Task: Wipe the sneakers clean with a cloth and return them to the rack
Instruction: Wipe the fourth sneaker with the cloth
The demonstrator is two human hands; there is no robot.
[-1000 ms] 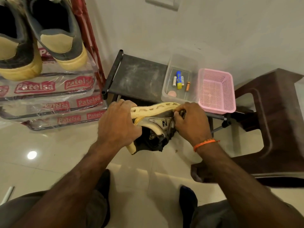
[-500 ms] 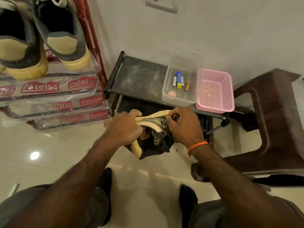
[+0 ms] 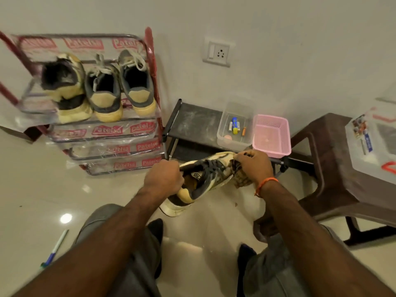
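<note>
I hold a grey and cream sneaker [image 3: 203, 179] upright above the floor, its laces facing me and its heel toward my knees. My left hand [image 3: 164, 177] grips its left side near the collar. My right hand [image 3: 252, 163] holds a dark patterned cloth [image 3: 241, 179] against the toe end. Three more sneakers [image 3: 102, 91] sit on the top shelf of the red rack [image 3: 150, 67] at the left, which is wrapped in printed plastic.
A low black shelf [image 3: 192, 125] against the wall carries a clear box [image 3: 235, 129] with batteries and a pink basket [image 3: 271, 136]. At the right stands a brown plastic stool [image 3: 334, 168] with a container on it. A pen [image 3: 54, 249] lies on the tiled floor.
The sneaker was turned from sole-up to laces-up, and the heel swung toward me. The view has lifted, showing the rack's top shelf and the wall socket.
</note>
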